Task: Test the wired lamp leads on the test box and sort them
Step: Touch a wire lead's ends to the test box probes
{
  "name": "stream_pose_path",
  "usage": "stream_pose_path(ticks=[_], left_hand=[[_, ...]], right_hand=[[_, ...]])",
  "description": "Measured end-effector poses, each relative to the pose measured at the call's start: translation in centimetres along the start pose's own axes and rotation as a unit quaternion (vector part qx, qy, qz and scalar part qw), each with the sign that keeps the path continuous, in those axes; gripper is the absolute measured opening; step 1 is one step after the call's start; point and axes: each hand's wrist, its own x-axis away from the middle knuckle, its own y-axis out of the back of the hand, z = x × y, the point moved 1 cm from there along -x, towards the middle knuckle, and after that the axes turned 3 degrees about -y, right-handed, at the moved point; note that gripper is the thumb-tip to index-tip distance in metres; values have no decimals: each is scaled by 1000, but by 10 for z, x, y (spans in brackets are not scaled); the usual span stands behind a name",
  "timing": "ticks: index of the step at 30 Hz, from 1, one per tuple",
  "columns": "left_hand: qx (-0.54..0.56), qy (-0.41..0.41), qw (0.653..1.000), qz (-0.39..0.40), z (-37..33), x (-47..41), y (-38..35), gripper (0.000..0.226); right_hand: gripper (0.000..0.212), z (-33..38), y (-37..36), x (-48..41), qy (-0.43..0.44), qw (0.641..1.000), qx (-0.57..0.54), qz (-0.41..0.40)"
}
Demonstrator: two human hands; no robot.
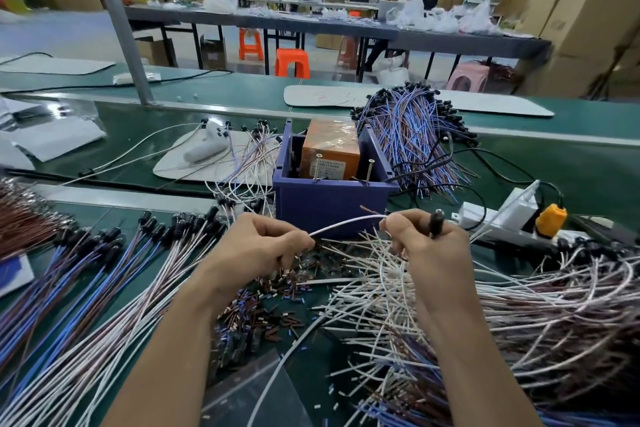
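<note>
A white lamp lead (346, 222) stretches between my two hands just in front of the test box. My left hand (263, 246) pinches its left end. My right hand (426, 246) grips the other part of the lead, and the black lamp head (435, 221) sticks up from its fingers. The test box is an orange unit (329, 149) sitting inside a blue bin (329, 201), with two screws standing at its front edge. A tangled heap of white and brown leads (502, 315) lies under my right arm.
Sorted rows of blue, brown and white leads (86, 288) fan out at the left. Another blue bundle (415, 135) lies behind the bin. Cut insulation bits (263, 308) litter the green mat. A white power strip with an orange plug (550, 218) sits right. A white controller (207, 142) rests behind left.
</note>
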Motion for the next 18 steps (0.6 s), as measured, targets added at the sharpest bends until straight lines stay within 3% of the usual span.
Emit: stream_pose_path(ticks=[4, 8, 11, 14, 18], left_hand=[[-7, 24, 1000, -4, 0, 2, 21, 16], [133, 48, 979, -145, 3, 0, 36, 17], [294, 28, 939, -174, 4, -2, 40, 13], [467, -9, 869, -161, 5, -1, 41, 16], [523, -31, 842, -133, 2, -1, 37, 25]], right_hand=[[26, 1, 5, -1, -15, 997, -71, -19], [19, 9, 11, -1, -20, 992, -124, -14], [17, 9, 11, -1, -30, 994, -106, 4], [27, 6, 9, -2, -46, 995, -87, 26], [28, 5, 7, -1, -51, 996, -67, 42]])
